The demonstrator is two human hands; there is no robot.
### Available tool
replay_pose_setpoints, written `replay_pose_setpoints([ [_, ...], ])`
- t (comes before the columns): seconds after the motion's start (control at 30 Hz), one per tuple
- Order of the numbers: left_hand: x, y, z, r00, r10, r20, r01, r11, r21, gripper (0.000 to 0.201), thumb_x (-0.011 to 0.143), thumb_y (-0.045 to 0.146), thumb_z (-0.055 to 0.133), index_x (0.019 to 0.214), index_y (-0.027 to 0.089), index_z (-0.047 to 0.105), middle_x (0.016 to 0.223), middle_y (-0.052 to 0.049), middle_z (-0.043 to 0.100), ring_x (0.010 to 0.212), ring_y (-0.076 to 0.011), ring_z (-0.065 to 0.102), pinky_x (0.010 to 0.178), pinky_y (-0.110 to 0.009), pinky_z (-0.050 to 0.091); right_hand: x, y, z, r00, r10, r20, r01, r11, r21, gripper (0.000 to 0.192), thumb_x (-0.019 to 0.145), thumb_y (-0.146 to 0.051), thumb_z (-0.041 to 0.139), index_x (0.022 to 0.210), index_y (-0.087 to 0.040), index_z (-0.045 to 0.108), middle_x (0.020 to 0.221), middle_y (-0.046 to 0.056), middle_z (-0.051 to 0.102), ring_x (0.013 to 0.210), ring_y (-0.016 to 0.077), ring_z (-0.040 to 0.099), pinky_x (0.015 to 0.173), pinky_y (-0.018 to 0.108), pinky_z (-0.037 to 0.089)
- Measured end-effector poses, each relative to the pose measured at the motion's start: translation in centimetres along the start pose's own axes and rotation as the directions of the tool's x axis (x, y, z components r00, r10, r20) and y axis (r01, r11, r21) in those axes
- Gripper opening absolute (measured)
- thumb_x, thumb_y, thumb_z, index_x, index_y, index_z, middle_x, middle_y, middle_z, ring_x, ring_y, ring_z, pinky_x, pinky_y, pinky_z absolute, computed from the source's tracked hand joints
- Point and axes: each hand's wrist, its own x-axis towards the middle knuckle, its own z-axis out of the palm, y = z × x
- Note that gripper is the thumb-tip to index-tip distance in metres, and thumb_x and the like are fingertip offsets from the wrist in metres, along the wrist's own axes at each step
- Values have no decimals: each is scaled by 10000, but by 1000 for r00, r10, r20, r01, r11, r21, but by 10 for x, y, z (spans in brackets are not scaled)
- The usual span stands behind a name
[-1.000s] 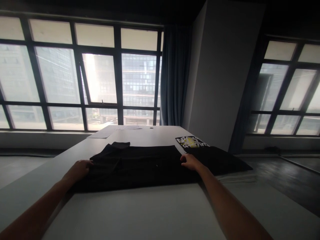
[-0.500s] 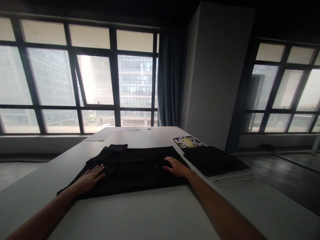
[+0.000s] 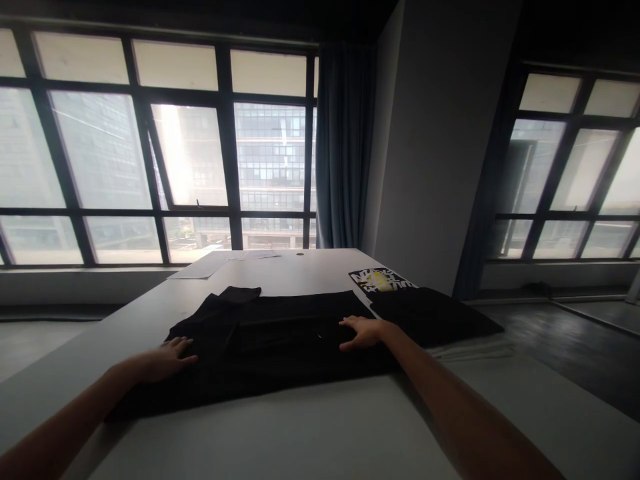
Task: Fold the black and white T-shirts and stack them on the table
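A black garment, seemingly a T-shirt [image 3: 280, 347], lies spread sideways across the white table [image 3: 280, 433], with a sleeve-like flap at its far left. My left hand [image 3: 163, 360] rests over the garment's left part, fingers stretched out and pointing right. On the right part lies my right hand [image 3: 363, 332], palm down with the thumb and fingers apart. A small pale mark shows on the cloth to the left of that hand. Neither hand has cloth pinched in it, as far as the fingers show.
Right of the garment sits a stack of folded clothes [image 3: 435, 317], black on top and white beneath. Behind it lies a black, white and yellow printed item [image 3: 381, 280]. White paper sheets [image 3: 200, 267] lie at the table's far left. Beyond stand a curtain [image 3: 343, 153] and a pillar [image 3: 435, 147].
My left hand has slid left and a little nearer across the garment. The right hand has shifted slightly right. The garment's near left edge now reaches closer to me.
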Motion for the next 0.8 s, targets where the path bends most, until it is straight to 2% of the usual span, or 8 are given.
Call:
replay_pose_setpoints([
  [0.1, 16, 16, -33, 976, -126, 177, 132, 991, -20, 734, 773, 711, 361, 1089, 153, 720, 1155, -191, 690, 1012, -356, 652, 834, -447, 492, 7, -4, -25, 998, 62, 6, -62, 997, -43, 730, 659, -679, 685, 1205, -194, 668, 1238, 127, 638, 1108, 319, 607, 898, 364, 475],
  [0.17, 35, 30, -51, 979, -174, 106, 172, 985, 26, 688, 803, 676, 340, 1032, 150, 719, 1106, -195, 700, 998, -369, 645, 808, -470, 487, 22, -6, -34, 987, 106, -120, -115, 991, -70, 584, 756, -645, 618, 1114, -192, 707, 1121, 125, 689, 1021, 307, 644, 835, 364, 486],
  [0.23, 60, 42, -59, 987, -162, -16, 162, 986, 47, 629, 829, 619, 341, 1080, 155, 685, 1164, -187, 675, 1054, -371, 618, 820, -483, 478, 42, -6, -35, 961, 133, -243, -155, 985, -77, 528, 812, -595, 582, 1145, -199, 687, 1141, 129, 683, 1028, 301, 643, 831, 367, 482],
  [0.3, 88, 50, -58, 984, -158, -78, 160, 987, 20, 610, 848, 587, 335, 1161, 160, 637, 1234, -183, 643, 1118, -365, 589, 853, -485, 468, 64, -1, -30, 945, 148, -292, -177, 981, -74, 509, 824, -539, 596, 1198, -199, 657, 1206, 134, 656, 1064, 297, 631, 853, 364, 479],
  [0.47, 161, 49, -41, 953, -301, -5, 296, 940, -168, 648, 851, 612, 363, 1237, 143, 587, 1290, -209, 609, 1172, -363, 572, 882, -450, 467, 109, 21, -10, 923, 134, -360, -166, 984, -58, 520, 869, -439, 568, 1303, -153, 573, 1348, 156, 557, 1217, 296, 538, 980, 385, 428],
  [0.57, 196, 48, -32, 953, -303, 3, 297, 934, -198, 576, 825, 559, 459, 1160, 120, 622, 1252, -213, 632, 1151, -347, 590, 843, -393, 488, 123, 31, -2, 911, 110, -399, -114, 993, 14, 540, 879, -416, 553, 1345, -146, 530, 1398, 139, 517, 1288, 272, 473, 1067, 379, 352],
  [0.67, 219, 52, -24, 950, -312, -5, 304, 928, -217, 493, 696, 443, 636, 1053, 103, 651, 1172, -220, 668, 1064, -346, 631, 758, -351, 508, 128, 35, 0, 897, 99, -430, -93, 995, 35, 569, 856, -417, 575, 1354, -148, 520, 1411, 131, 500, 1309, 265, 440, 1107, 383, 285],
  [0.8, 233, 61, -24, 950, -311, 3, 302, 920, -251, 275, 571, 284, 684, 789, 115, 684, 883, -183, 734, 865, -345, 681, 646, -339, 513, 126, 30, -5, 863, 105, -493, -114, 993, 13, 549, 783, -430, 647, 1248, -142, 603, 1262, 134, 600, 1191, 276, 519, 1071, 371, 300],
])
